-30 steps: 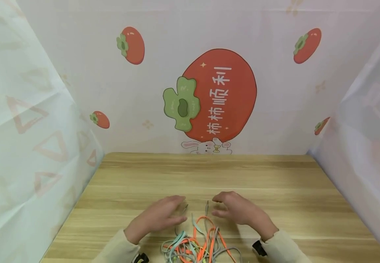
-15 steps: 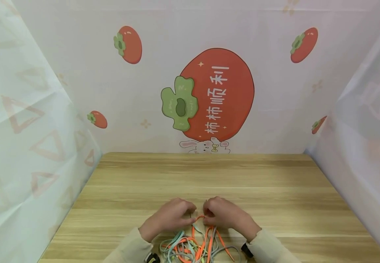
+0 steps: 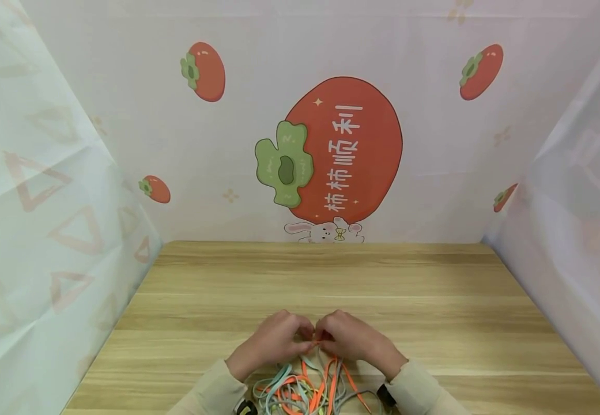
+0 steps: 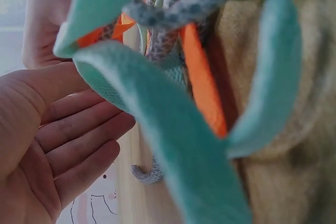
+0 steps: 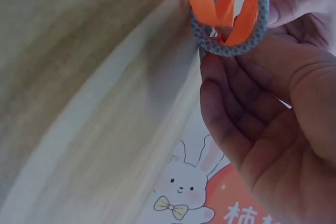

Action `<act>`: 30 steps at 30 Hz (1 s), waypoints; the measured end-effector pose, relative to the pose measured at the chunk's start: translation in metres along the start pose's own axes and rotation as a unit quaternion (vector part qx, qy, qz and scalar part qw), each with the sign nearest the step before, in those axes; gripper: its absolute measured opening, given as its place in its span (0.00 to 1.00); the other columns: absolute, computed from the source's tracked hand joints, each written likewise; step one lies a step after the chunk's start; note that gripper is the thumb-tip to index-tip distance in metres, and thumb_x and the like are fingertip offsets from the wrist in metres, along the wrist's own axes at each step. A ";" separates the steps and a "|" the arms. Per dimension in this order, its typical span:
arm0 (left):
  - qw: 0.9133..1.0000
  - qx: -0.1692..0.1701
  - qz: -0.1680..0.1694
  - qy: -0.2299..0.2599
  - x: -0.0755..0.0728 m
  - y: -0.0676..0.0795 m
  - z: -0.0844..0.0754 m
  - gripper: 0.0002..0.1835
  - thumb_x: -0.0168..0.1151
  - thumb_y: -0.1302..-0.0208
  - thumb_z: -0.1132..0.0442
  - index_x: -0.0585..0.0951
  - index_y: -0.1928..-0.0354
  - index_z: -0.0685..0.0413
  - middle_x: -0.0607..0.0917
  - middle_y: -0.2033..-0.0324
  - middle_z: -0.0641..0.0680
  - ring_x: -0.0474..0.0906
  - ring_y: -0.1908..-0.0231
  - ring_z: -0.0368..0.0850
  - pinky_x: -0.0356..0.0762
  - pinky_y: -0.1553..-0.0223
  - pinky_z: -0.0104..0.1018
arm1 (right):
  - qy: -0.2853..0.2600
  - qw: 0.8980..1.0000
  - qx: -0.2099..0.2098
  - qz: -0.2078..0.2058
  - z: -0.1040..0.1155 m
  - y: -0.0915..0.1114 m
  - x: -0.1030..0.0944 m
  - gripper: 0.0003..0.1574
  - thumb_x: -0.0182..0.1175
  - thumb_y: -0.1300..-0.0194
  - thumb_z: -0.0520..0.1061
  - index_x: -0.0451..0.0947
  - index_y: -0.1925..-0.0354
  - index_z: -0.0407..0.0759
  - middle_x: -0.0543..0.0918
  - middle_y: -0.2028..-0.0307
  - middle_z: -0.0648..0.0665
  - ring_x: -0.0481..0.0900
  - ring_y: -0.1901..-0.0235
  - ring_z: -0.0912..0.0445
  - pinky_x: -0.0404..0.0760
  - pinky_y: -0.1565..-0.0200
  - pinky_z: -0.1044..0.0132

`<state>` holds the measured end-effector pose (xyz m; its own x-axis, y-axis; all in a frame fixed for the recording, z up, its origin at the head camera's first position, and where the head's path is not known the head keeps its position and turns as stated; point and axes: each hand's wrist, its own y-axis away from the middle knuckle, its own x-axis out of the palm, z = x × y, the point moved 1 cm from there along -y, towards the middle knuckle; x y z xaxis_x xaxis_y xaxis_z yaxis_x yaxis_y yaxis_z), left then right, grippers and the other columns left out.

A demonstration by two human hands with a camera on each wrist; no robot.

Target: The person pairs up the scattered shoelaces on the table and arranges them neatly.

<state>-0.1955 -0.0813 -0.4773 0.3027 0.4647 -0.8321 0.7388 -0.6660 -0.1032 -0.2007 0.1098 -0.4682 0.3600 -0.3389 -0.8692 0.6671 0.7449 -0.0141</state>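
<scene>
A tangled pile of flat shoelaces lies on the table below my hands, in orange, grey, teal and some yellow-green. My left hand (image 3: 276, 340) and right hand (image 3: 354, 339) meet at the pile's far side, and their fingertips pinch an orange shoelace (image 3: 317, 343) between them. Close to the left wrist camera, a teal shoelace (image 4: 163, 124) loops in front of the left hand, hiding its pinch. In the right wrist view, a grey shoelace (image 5: 226, 51) and orange loops (image 5: 202, 3) hang before the right fingertips, so the exact hold is partly hidden.
The wood-grain table (image 3: 325, 276) runs back to a white backdrop (image 3: 434, 190) printed with persimmons and a rabbit. White printed sheets stand as walls on the left (image 3: 71, 230) and right (image 3: 580, 242).
From open and apart, both hands came inward and took hold of the orange shoelace. Since half a second ago their fingertips have closed the small gap between them. The pile has stayed put.
</scene>
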 end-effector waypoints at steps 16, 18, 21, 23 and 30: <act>0.998 -0.028 -0.058 0.028 -0.009 -0.007 -0.003 0.05 0.65 0.37 0.59 0.88 0.64 0.47 0.88 0.71 0.40 0.79 0.72 0.23 0.76 0.69 0.21 | -0.025 0.999 0.011 -0.035 0.004 0.001 -0.027 0.06 0.61 0.34 0.39 0.85 0.62 0.47 0.87 0.66 0.52 0.77 0.70 0.70 0.78 0.66 0.75; 0.998 -0.023 -0.061 0.021 -0.013 -0.006 -0.003 0.05 0.64 0.36 0.59 0.88 0.65 0.47 0.88 0.71 0.39 0.79 0.72 0.23 0.76 0.69 0.21 | -0.016 0.999 0.010 -0.034 0.004 0.001 -0.028 0.06 0.61 0.35 0.40 0.85 0.62 0.47 0.87 0.66 0.53 0.76 0.71 0.71 0.77 0.67 0.75; 0.998 -0.019 -0.067 0.009 -0.018 -0.005 -0.003 0.05 0.64 0.36 0.59 0.88 0.66 0.46 0.88 0.71 0.39 0.79 0.72 0.24 0.76 0.69 0.21 | -0.005 0.999 0.011 -0.034 0.005 0.002 -0.030 0.05 0.62 0.35 0.40 0.85 0.63 0.46 0.86 0.69 0.53 0.74 0.74 0.70 0.76 0.69 0.76; 0.997 -0.018 -0.071 -0.002 -0.022 -0.003 -0.002 0.05 0.64 0.36 0.59 0.88 0.65 0.46 0.88 0.70 0.39 0.79 0.72 0.24 0.76 0.69 0.21 | -0.001 0.999 0.013 -0.035 0.004 0.003 -0.031 0.05 0.62 0.36 0.39 0.85 0.64 0.46 0.86 0.70 0.53 0.73 0.75 0.70 0.75 0.70 0.76; 0.995 -0.038 -0.093 -0.026 -0.033 0.004 0.006 0.05 0.64 0.36 0.58 0.88 0.65 0.45 0.88 0.70 0.40 0.79 0.71 0.25 0.76 0.68 0.23 | -0.006 0.999 0.027 -0.037 -0.003 0.010 -0.031 0.06 0.62 0.35 0.40 0.86 0.63 0.45 0.87 0.69 0.52 0.76 0.75 0.71 0.76 0.70 0.76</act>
<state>-0.2064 -0.1031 -0.4535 0.1262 0.5435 -0.8299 0.8234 -0.5239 -0.2179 -0.2070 0.1294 -0.4426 0.3154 -0.3984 -0.8613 0.7264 0.6854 -0.0510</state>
